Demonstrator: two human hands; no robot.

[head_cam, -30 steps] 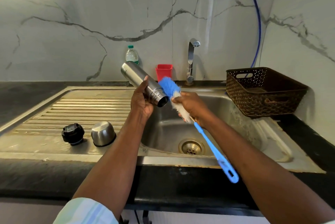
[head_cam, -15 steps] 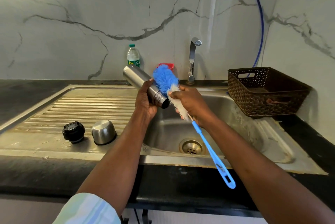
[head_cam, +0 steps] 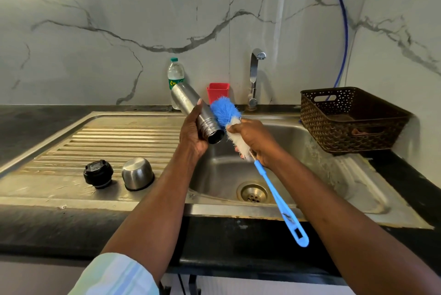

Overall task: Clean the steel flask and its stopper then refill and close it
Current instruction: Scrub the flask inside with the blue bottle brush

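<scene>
Left hand (head_cam: pixel 193 133) grips steel flask (head_cam: pixel 198 113) tilted over sink (head_cam: pixel 322 163), mouth down; right hand (head_cam: pixel 256 140) clutches bottle brush (head_cam: pixel 225 112) by its bristles, beside the flask. Stopper (head_cam: pixel 98 173) & cup lid (head_cam: pixel 137 173) wait on drainboard. Scrubbing looks underway; rinse, refill, closing left.

The sink (head_cam: pixel 310 163) sits in the worktop (head_cam: pixel 35 127), with the draining board (head_cam: pixel 107 142) on its left. On the board, the stopper (head_cam: pixel 98 173) stands just left of the cup (head_cam: pixel 137 173). Behind the sink — tap (head_cam: pixel 254 75), tub (head_cam: pixel 217 92), bottle (head_cam: pixel 175 75). The basket (head_cam: pixel 353 120) is at right.
</scene>
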